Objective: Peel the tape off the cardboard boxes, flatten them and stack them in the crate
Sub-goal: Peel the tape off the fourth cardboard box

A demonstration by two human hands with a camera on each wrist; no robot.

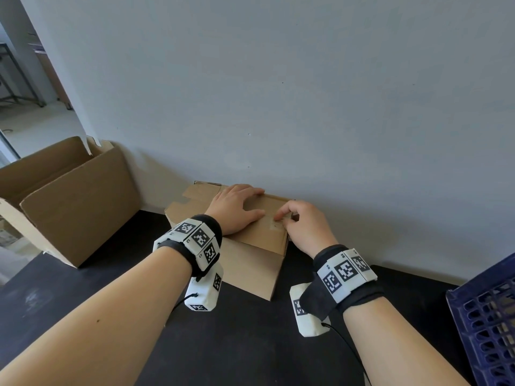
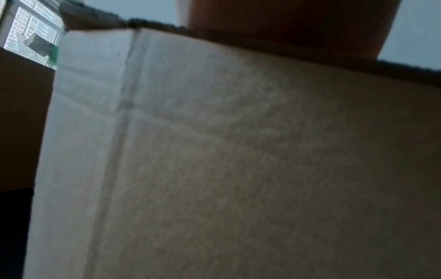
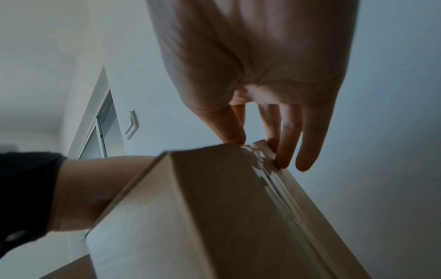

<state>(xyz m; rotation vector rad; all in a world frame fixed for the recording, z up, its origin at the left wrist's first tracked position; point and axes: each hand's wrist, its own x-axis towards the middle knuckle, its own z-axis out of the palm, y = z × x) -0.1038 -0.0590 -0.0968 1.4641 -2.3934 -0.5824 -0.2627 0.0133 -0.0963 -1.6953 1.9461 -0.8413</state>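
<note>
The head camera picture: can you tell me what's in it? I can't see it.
Two hands work on a small closed cardboard box on a black table against a grey wall: the left hand presses flat on top while the right hand picks at clear tape. A bigger open box stands left, a blue crate right.

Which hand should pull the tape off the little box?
Probably the right hand: its fingertips already pick at the tape, while the left hand lies flat steadying the small box.
</note>
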